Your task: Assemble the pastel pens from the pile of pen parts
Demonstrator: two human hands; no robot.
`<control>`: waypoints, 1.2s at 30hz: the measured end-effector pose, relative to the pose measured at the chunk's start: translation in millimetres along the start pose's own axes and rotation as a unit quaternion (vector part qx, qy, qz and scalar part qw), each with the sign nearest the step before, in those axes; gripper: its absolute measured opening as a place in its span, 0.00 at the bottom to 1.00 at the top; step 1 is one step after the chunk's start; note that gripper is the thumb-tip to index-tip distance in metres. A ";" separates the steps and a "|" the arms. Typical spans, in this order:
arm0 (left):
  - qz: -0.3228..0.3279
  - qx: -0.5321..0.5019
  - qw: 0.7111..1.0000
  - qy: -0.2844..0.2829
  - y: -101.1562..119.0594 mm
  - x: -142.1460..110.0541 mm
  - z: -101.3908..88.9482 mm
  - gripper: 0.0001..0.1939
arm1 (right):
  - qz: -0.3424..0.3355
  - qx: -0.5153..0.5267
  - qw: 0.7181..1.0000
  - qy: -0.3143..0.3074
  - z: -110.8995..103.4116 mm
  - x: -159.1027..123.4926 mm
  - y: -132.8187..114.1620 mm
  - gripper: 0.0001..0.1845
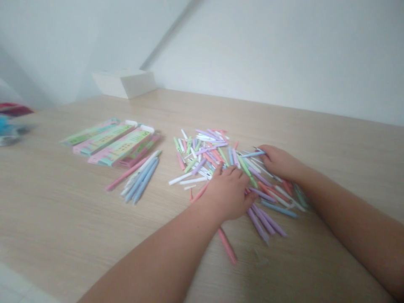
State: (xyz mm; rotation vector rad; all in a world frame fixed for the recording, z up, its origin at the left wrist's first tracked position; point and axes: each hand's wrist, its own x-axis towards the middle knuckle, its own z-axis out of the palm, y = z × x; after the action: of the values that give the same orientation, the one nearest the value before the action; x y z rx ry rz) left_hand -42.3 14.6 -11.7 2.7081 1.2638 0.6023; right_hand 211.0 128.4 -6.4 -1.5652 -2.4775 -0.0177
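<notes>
Across the wooden table lies a loose heap of pastel pen parts (208,145), purple, green, white, coral and blue, with thin white pieces among them. My left hand (229,191) rests on the near side of the heap, fingers apart and pointing down; the fingertips are partly hidden among the parts. Beside its thumb are several purple pen barrels (263,221). At the heap's right edge my right hand (277,162) is closed on a light blue pen part (252,154) that sticks out to the left. A coral pen barrel (227,246) lies nearer, below my left wrist.
Left of the heap, a small group of pens (139,179), pink, white and blue, lies side by side. Behind them are several flat pastel boxes (118,145). A white box (124,83) stands at the back against the wall. Blurred red and blue items (12,120) sit far left.
</notes>
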 end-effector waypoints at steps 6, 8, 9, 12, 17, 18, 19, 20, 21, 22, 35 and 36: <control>0.002 0.003 1.000 0.000 -0.5 0.2 0.9 0.20 | -0.019 -0.005 1.000 0.008 4.7 1.3 9.2 0.15; 0.002 0.001 1.000 -0.001 0.0 0.4 0.4 0.20 | -0.034 -0.005 0.999 0.008 4.1 1.2 8.9 0.14; 0.001 0.001 1.000 -0.002 0.3 0.4 0.1 0.20 | -0.043 -0.005 0.999 0.006 3.5 0.9 8.7 0.14; -0.002 0.001 1.000 -0.003 1.3 0.2 -0.8 0.19 | -0.057 -0.012 0.998 -0.008 1.5 -1.0 8.7 0.12; -0.003 0.005 1.000 0.000 1.5 -0.3 -0.8 0.20 | -0.041 -0.023 0.999 -0.013 1.0 -4.5 10.9 0.15; -0.002 0.006 1.000 -0.001 1.5 -0.3 -0.6 0.20 | -0.033 -0.021 0.999 -0.007 1.4 -4.6 11.1 0.15; -0.001 0.006 1.000 0.000 1.5 -0.2 -0.4 0.20 | -0.022 -0.017 1.000 -0.005 1.7 -4.5 11.1 0.15; -0.001 0.006 1.000 0.002 1.6 -0.1 -0.3 0.20 | -0.011 -0.012 1.000 -0.007 2.2 -4.2 11.1 0.14; -0.001 0.006 1.000 0.003 1.7 0.0 -0.1 0.20 | 0.000 -0.005 1.000 -0.011 2.7 -3.8 11.1 0.15; -0.002 0.005 1.000 0.005 1.9 0.0 0.1 0.20 | 0.009 0.002 1.000 -0.017 3.1 -3.3 11.2 0.15; -0.008 -0.006 1.000 0.012 2.1 -0.6 1.2 0.20 | 0.052 -0.009 0.994 -0.095 -21.0 -2.1 15.0 0.17; -0.007 -0.006 1.000 0.013 2.0 -0.6 1.2 0.20 | 0.053 -0.005 0.993 -0.104 -22.1 -2.7 14.5 0.17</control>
State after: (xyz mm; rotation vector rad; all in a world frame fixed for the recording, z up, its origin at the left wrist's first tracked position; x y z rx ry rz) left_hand -40.7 13.0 -12.5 2.6870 1.2802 0.6429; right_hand 228.8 129.6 13.3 -1.7848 -2.5453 0.1582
